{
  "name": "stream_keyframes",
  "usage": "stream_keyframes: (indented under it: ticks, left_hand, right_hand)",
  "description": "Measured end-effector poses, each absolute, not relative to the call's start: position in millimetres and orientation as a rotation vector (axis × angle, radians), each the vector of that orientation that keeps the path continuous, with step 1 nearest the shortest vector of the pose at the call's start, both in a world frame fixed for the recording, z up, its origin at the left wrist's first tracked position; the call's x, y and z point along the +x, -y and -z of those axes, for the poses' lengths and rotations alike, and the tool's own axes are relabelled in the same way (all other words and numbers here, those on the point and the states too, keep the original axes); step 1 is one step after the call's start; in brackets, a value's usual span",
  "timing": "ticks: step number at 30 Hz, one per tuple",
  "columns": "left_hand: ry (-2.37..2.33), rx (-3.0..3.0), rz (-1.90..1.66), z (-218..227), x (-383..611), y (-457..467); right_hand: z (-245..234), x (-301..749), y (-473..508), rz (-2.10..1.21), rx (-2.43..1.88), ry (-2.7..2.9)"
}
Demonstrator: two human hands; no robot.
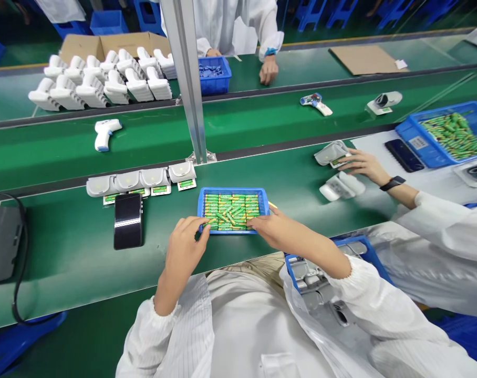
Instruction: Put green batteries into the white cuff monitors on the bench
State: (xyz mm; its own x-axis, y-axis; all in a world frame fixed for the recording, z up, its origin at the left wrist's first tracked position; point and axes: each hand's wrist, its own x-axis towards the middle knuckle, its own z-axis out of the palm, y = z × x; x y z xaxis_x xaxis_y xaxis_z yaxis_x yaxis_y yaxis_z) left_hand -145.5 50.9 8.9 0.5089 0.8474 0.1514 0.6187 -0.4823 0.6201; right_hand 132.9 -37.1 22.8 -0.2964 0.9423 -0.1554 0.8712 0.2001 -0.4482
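Close against a worker's white coat, a blue tray (234,190) of green-and-gold batteries (238,200) rests on a green desk (84,262), with both of the worker's hands at its near corners. The left hand (185,245) reaches over the left corner, the thumb and forefinger of its grip drawn near each other at a battery's end; whether they pinch it is too small to tell. The right hand (276,229) curls round the right corner, fingertips over the batteries; whether its grip is clamped on one cannot be told.

Most batteries lie side by side in columns, while a few sit askew on top near the middle. Handling them well would seem to call for one hand to steady the rim while the other takes hold of a single battery by its sides, lifting or turning it lightly so that its neighbours do not roll. The askew ones, lying free on top, look easiest to grasp; pressing down on them could disturb the columns beneath.

To the left lies a dark phone (128,221), just beside a row of grey pouches (155,177). At right, a co-worker's hand (362,165) touches another pouch (330,152).
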Motion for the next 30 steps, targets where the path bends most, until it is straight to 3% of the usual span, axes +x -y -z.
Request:
stream_keyframes:
  ticks: [6, 10, 22, 25, 30]
  left_hand:
    - [-1.213, 2.254, -0.626, -6.1, -144.8, -49.8]
    - [-1.215, 2.269, -0.655, -7.2, -144.3, -47.8]
    - [-1.231, 2.301, -0.642, -4.9, -148.3, -41.0]
    - [-1.227, 2.489, -0.440, -14.9, -142.0, -51.2]
    - [-1.142, 2.744, 0.206, -42.5, -118.2, -72.4]
  right_hand:
    - [-32.0, 128.5, 9.9, -0.358, -1.804, 2.465]
    - [-27.0, 115.8, -21.5, -0.436, -1.649, 2.556]
    - [-15.2, 100.9, -34.8, -0.400, -1.790, 2.716]
    - [-16.8, 103.3, -31.7, -0.404, -1.855, 2.731]
    - [-18.8, 103.2, -27.7, -0.405, -1.880, 2.694]
